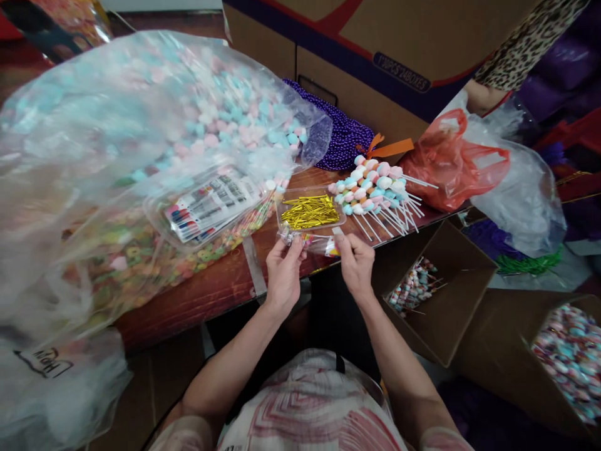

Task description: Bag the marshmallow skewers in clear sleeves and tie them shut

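My left hand (284,272) and my right hand (355,263) pinch the two ends of a small clear wrapped candy packet (313,243) at the table's near edge. Just beyond it sits a clear tray of gold twist ties (310,212). To the right of the tray lies a pile of marshmallow skewers (375,185), pastel heads to the left, sticks fanned to the right.
Huge clear bags of pastel marshmallows (154,106) and coloured ring candy (131,263) fill the left of the wooden table (211,288). Purple beads (340,134), a red plastic bag (451,163) and big cartons stand behind. Open cartons of wrapped skewers (416,285) and candy (570,357) sit at right. Another person's patterned sleeve (526,44) shows at top right.
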Available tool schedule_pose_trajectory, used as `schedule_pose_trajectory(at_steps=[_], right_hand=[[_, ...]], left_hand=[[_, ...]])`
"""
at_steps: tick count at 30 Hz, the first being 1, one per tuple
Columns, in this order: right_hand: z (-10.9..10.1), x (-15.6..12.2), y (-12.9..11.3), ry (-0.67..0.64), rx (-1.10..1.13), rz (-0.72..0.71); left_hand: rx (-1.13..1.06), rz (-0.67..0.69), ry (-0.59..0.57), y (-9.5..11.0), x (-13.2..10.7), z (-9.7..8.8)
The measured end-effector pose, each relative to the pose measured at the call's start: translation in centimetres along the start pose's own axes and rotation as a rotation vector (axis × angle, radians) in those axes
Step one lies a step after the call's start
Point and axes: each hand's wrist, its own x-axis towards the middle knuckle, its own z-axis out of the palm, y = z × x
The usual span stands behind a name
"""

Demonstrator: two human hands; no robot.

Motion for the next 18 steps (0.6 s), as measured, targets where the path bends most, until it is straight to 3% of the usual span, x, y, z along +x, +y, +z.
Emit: schedule_pose_trajectory(at_steps=[3,6,9,12,18], right_hand=[[-1.7,2.3,1.1,0.206,-0.126,-0.052],[-3.7,4.8,3.2,0.373,-0.451,-0.178],[-4.8,6.3,5.3,0.309,-0.735,-0.264],[-4.6,6.7,6.7,0.22,-0.872,-0.258],[-3.4,5.8,7.0,0.222,-0.664,-0.249]], left_hand=[[-0.061,-0.011,0.055,0.0,0.7,0.2],[-0.085,-0.046,0.075,0.5,1.6,-0.2],[-0.096,-0.113,0.094,1.1,2.3,-0.8],[-0.128,-0.169,0.153,1.5,2.7,-1.0],[-0.182,-0.213,0.274,2.2,2.7,-0.5]])
